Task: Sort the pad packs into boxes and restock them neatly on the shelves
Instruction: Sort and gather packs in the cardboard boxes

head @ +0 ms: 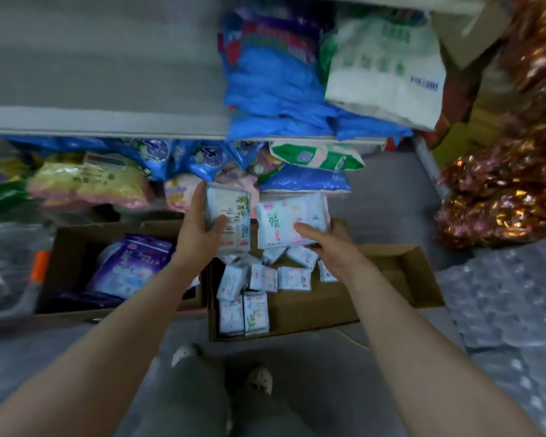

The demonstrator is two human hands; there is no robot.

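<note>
My left hand point(202, 228) grips a pale pad pack with a green leaf print point(234, 216), held upright above the boxes. My right hand point(325, 244) holds a wider white and pink pad pack point(289, 219) beside it, thumb on its front. Below them a cardboard box point(375, 298) on the floor holds several small white and pink pad packs point(259, 288) in its left half. A second cardboard box point(67, 247) to the left holds purple pad packs point(133, 266).
A grey shelf point(101, 121) carries blue bags point(271, 83) and a white bag point(385, 67). Mixed packs crowd the lower shelf point(108, 181). Shiny gold and red wrapped goods point(511, 190) pile at the right. Bubble wrap point(517, 294) lies on the floor. My feet point(256, 380) stand close to the boxes.
</note>
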